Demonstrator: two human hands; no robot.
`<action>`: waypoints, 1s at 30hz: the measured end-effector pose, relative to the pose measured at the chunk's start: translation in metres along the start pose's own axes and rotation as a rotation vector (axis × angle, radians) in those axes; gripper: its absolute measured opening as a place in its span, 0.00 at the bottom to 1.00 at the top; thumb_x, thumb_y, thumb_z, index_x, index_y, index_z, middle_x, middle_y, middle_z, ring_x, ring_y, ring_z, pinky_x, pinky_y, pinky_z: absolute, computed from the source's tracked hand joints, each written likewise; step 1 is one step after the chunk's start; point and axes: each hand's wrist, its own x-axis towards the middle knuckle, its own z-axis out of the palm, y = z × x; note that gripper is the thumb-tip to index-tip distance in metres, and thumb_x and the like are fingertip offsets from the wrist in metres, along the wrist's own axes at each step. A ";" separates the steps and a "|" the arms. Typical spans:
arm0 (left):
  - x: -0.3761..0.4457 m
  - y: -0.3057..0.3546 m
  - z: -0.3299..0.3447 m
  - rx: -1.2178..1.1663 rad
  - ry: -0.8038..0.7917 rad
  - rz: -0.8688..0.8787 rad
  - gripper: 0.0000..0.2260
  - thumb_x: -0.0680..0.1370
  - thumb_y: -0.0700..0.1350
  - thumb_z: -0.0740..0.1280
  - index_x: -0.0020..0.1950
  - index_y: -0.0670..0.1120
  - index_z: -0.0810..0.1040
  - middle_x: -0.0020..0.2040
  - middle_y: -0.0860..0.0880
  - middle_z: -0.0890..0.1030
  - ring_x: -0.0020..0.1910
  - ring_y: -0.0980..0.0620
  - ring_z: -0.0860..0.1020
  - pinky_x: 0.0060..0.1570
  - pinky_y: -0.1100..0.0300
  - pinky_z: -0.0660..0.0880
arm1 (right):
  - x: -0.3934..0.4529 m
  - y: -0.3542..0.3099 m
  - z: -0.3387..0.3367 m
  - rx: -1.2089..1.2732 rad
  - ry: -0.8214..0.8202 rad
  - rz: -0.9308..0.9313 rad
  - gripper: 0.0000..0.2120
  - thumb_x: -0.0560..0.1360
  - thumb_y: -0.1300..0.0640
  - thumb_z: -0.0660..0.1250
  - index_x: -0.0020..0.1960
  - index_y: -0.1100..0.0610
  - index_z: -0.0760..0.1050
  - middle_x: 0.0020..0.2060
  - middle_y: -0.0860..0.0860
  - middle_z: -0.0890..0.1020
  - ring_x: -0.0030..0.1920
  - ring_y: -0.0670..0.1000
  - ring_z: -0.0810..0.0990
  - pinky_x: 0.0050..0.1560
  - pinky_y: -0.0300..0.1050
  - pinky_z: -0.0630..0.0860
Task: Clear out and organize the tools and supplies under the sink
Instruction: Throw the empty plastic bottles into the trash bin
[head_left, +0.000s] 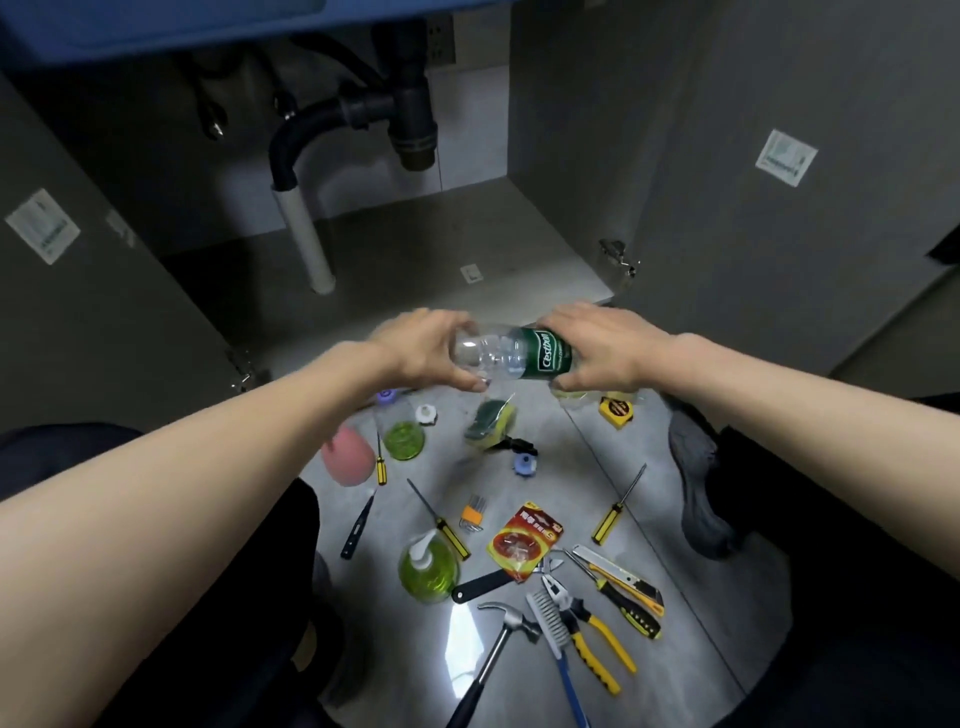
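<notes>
We see both hands holding a clear plastic water bottle (511, 353) with a green label, lying sideways in the air in front of the open sink cabinet (467, 234). The left hand (426, 351) has its fingers curled round the clear end, and the right hand (597, 351) has its fingers curled round the labelled end. Below, on the grey floor (561, 467), lie a scouring sponge (491, 423), a tape measure (615, 410), yellow-handled screwdrivers (615, 512), a green soap pump bottle (428, 569), a hammer (498, 639), pliers (587, 634), a utility knife (623, 574) and a set of hex keys (472, 514).
</notes>
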 end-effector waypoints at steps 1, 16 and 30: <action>0.003 -0.001 -0.006 -0.026 0.051 -0.005 0.32 0.67 0.64 0.75 0.67 0.55 0.72 0.52 0.53 0.82 0.54 0.47 0.79 0.50 0.52 0.76 | 0.001 0.009 -0.011 -0.026 -0.014 0.029 0.28 0.69 0.42 0.72 0.64 0.50 0.70 0.53 0.49 0.77 0.54 0.53 0.76 0.45 0.50 0.74; 0.024 0.050 0.236 -0.234 -0.422 -0.307 0.20 0.75 0.52 0.69 0.65 0.45 0.74 0.63 0.44 0.77 0.60 0.44 0.76 0.56 0.54 0.74 | -0.024 0.069 0.124 0.456 -0.310 0.635 0.25 0.65 0.33 0.73 0.50 0.51 0.76 0.43 0.49 0.81 0.39 0.48 0.79 0.37 0.42 0.74; -0.010 0.058 0.325 -0.134 -0.306 -0.319 0.31 0.70 0.51 0.72 0.71 0.50 0.66 0.64 0.46 0.68 0.62 0.44 0.69 0.56 0.49 0.73 | -0.053 0.053 0.163 0.292 -0.513 0.574 0.18 0.68 0.35 0.69 0.45 0.49 0.73 0.40 0.49 0.80 0.38 0.50 0.79 0.32 0.44 0.68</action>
